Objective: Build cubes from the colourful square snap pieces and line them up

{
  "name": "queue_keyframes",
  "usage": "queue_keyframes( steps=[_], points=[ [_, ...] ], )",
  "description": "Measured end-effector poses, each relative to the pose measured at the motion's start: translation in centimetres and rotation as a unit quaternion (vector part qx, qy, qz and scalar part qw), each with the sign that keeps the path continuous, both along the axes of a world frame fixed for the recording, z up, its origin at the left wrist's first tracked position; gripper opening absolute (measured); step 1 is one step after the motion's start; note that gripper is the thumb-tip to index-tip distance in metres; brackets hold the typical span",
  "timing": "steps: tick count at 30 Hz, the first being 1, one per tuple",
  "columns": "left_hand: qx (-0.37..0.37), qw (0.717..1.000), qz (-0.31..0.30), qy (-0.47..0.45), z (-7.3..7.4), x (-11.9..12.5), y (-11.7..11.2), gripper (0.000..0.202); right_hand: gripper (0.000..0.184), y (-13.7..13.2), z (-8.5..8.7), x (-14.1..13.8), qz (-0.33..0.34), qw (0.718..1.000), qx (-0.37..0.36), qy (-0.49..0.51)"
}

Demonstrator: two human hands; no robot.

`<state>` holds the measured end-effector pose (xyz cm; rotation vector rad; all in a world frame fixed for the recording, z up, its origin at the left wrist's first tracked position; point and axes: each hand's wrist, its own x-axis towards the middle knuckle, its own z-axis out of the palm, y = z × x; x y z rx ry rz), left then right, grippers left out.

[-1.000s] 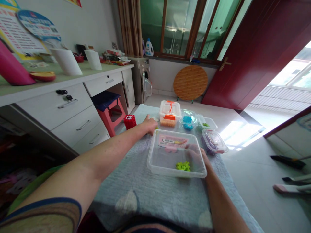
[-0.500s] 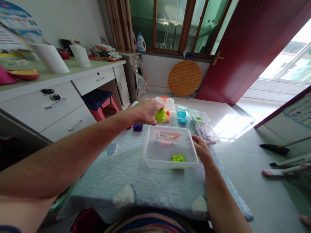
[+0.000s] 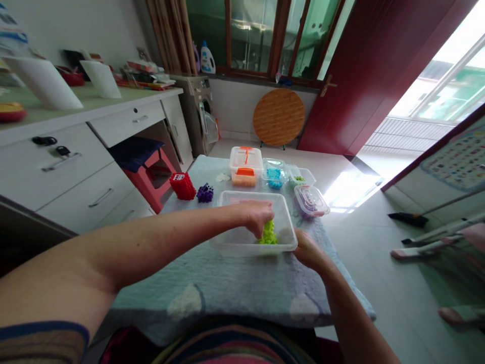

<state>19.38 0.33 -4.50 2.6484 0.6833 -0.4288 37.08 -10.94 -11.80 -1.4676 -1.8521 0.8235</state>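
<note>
My left hand (image 3: 259, 218) reaches down into a clear plastic box (image 3: 235, 236), its fingers closed around a clump of lime-green plastic building pieces (image 3: 269, 233). The clump meets other green pieces at the bottom near the front wall, and I cannot tell where one ends and the other begins. My right hand (image 3: 308, 249) grips the box at its front right corner, with the fingertips partly hidden. Left of the box, a purple clump of pieces (image 3: 205, 192) and a red block of pieces (image 3: 182, 186) sit on the cloth.
Behind the box stand an orange-latched container (image 3: 246, 161), a clear box with blue pieces (image 3: 275, 174), a box with green pieces (image 3: 301, 177) and a lidded box (image 3: 311, 200). A grey-blue cloth (image 3: 166, 283) covers the table. A red stool (image 3: 147, 177) is to the left.
My left hand has carried the green clump from above the box's far edge down into it. My right hand has shifted toward the front corner. The view has swung slightly right.
</note>
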Motion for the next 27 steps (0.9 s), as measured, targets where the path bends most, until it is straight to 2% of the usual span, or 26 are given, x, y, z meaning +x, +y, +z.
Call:
queue_keyframes(
  steps=[4,11,16,19,22,24,27],
  points=[
    [0.063,0.996,-0.021,0.056,-0.9,0.2,0.2,0.038,0.013,0.2,-0.2,-1.2,0.003,0.999,0.021,-0.030],
    [0.110,0.992,0.055,0.018,-2.7,-0.9,1.1,0.065,0.013,0.8,-0.8,-2.6,0.032,0.997,0.062,-0.027],
    [0.107,0.991,0.078,0.023,-2.5,-1.2,0.6,0.058,0.014,0.5,-0.8,-3.4,0.037,0.997,0.065,-0.015],
    [0.110,0.991,0.071,0.021,-2.1,-1.1,-0.1,0.052,0.016,0.4,-0.9,-2.3,0.062,0.996,0.045,-0.043],
    [0.132,0.990,0.055,0.017,-2.0,-1.0,-0.6,0.051,0.023,0.6,-1.7,0.1,0.008,0.990,0.046,-0.130],
    [0.145,0.988,0.046,0.018,-2.1,-1.0,-0.7,0.050,0.031,0.8,-2.7,1.6,-0.055,0.976,0.073,-0.198],
    [0.165,0.986,0.031,0.015,-2.3,-1.1,-0.8,0.047,0.035,0.9,-4.4,2.7,-0.097,0.954,0.091,-0.270]
  ],
)
